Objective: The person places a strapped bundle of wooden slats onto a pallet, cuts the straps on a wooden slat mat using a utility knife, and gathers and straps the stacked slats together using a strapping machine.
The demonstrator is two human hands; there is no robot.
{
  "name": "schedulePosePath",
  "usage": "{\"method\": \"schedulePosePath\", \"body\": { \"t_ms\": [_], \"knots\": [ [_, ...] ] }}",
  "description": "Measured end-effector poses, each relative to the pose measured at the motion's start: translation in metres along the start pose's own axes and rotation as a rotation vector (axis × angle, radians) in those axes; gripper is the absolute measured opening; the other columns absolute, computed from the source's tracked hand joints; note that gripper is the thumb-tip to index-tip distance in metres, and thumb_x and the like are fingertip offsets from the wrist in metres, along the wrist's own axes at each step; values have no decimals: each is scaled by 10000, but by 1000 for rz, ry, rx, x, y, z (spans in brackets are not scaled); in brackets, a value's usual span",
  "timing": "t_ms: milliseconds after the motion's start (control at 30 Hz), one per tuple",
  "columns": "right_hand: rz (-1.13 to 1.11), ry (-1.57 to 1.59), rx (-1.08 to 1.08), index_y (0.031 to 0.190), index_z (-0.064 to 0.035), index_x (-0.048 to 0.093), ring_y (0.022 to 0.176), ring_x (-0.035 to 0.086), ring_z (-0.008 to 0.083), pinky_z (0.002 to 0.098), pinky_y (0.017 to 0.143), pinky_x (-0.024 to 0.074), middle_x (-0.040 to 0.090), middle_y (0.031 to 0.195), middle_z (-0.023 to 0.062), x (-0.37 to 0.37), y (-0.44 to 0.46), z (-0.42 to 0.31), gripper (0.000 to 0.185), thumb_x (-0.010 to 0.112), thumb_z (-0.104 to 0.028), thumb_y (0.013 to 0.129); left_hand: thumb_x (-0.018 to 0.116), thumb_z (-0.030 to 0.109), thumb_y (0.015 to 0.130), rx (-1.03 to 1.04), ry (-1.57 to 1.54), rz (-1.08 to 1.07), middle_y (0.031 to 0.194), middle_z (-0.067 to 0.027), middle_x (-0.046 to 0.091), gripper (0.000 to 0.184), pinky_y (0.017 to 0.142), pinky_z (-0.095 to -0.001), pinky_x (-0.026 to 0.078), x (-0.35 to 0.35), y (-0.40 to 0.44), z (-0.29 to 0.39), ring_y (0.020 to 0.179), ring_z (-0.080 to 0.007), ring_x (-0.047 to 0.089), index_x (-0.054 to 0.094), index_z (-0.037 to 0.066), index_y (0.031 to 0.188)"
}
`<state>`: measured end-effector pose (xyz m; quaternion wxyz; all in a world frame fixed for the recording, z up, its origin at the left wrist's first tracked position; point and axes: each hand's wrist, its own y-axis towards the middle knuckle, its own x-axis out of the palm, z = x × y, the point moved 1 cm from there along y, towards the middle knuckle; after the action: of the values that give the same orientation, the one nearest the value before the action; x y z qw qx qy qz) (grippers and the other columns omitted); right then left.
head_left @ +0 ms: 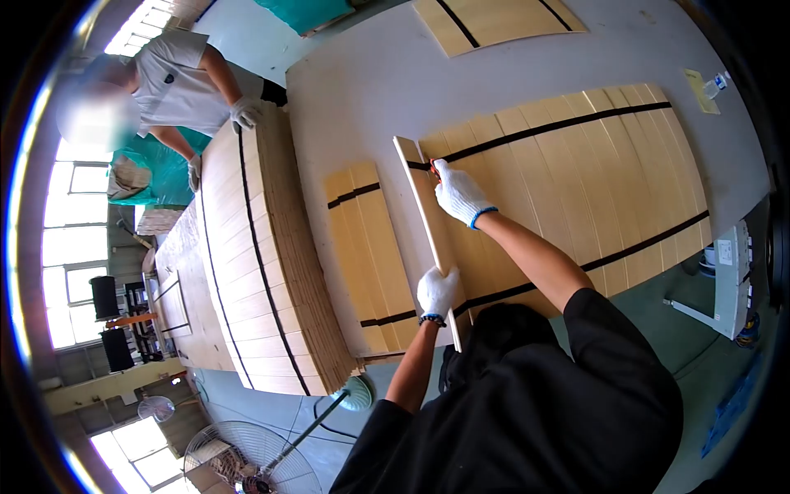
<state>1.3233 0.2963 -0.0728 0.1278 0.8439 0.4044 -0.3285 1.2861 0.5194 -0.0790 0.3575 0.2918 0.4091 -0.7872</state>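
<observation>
My left hand [437, 293], in a white knit glove with a dark beaded band at the wrist, is closed around the edge of a narrow pale wood slat [429, 230] tilted up on its side. My right hand [462, 194], in a white glove with a blue cuff, grips a small red-orange tool [434, 169] whose kind is mostly hidden by the fingers. The tool's end is at the black strip [419, 165] beside the slat's upper part. Under my right forearm lies a wide panel of joined wood slats [568, 173] crossed by two black strips.
A narrower slat panel [362, 247] lies left of the upright slat; another panel [502, 20] lies at the far edge. Further left stands a tall stack of panels [271, 247], with a gloved co-worker [177, 90] holding its end. A floor fan [251, 461] stands at lower left.
</observation>
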Motion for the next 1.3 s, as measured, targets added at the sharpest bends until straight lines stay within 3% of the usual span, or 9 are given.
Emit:
{"method": "schedulePosePath", "body": {
  "t_ms": [67, 200, 233, 400, 667, 767, 867, 1000, 1300],
  "knots": [
    [-30, -52, -23, 1210, 11, 530, 770, 679, 453, 564, 654, 533, 680, 825, 289, -2, 16, -10, 332, 564, -116, 905, 654, 471, 860, -1, -10, -11, 761, -229, 710, 468, 693, -464, 554, -1, 0, 1, 770, -389, 726, 743, 12, 884],
    [-107, -136, 15, 1057, 8, 580, 858, 705, 433, 539, 721, 564, 706, 920, 274, 17, 42, -8, 198, 562, -115, 903, 638, 497, 875, 25, 32, 1, 770, -233, 709, 497, 702, -467, 556, 4, 5, -6, 777, -400, 723, 745, 13, 902],
    [-150, -166, 90, 1053, 18, 590, 896, 714, 424, 535, 758, 575, 713, 956, 272, 4, 39, -26, 198, 544, -118, 916, 634, 496, 875, 8, 34, -4, 776, -234, 710, 496, 705, -464, 556, 3, 5, -3, 781, -401, 723, 746, 14, 912],
    [-143, -208, 40, 1142, 26, 539, 862, 699, 449, 582, 732, 544, 699, 915, 281, 13, 24, -23, 261, 502, -100, 917, 623, 478, 862, 22, 27, -42, 793, -244, 710, 484, 715, -465, 554, 6, 11, -12, 783, -402, 719, 745, 13, 908],
    [-203, -178, 39, 1292, -40, 479, 734, 665, 470, 605, 653, 506, 679, 782, 255, 13, -175, -9, 378, 504, -95, 919, 627, 440, 845, 142, -66, -22, 790, -284, 694, 477, 729, -489, 554, 16, 25, -41, 806, -430, 714, 731, -25, 851],
    [-313, -200, 145, 1302, -54, 476, 712, 663, 452, 608, 627, 482, 668, 753, 245, 16, -265, -8, 414, 578, -151, 913, 632, 437, 818, 196, -143, -44, 713, -308, 650, 514, 676, -509, 535, 16, 30, -57, 721, -458, 684, 681, -73, 775],
    [-370, -220, 212, 1323, -60, 463, 739, 671, 442, 591, 646, 498, 677, 768, 228, -3, -341, -37, 412, 552, -126, 926, 637, 423, 795, 191, -73, -45, 696, -313, 634, 513, 673, -514, 521, 12, 30, -56, 668, -464, 656, 652, -87, 740],
    [-428, -138, 275, 1301, -82, 489, 754, 661, 459, 598, 668, 489, 675, 786, 245, -3, -396, -55, 376, 521, -92, 927, 634, 451, 799, 193, -154, -79, 764, -311, 665, 519, 727, -502, 531, -7, 44, -66, 730, -438, 685, 683, -65, 773],
    [-285, -248, 391, 1244, -94, 476, 650, 642, 431, 592, 579, 467, 645, 704, 217, 38, -441, -91, 330, 540, -120, 921, 616, 560, 859, 328, 156, -80, 819, -294, 694, 616, 792, -504, 548, -74, 53, -112, 849, -451, 699, 723, -46, 836]
  ]
}}
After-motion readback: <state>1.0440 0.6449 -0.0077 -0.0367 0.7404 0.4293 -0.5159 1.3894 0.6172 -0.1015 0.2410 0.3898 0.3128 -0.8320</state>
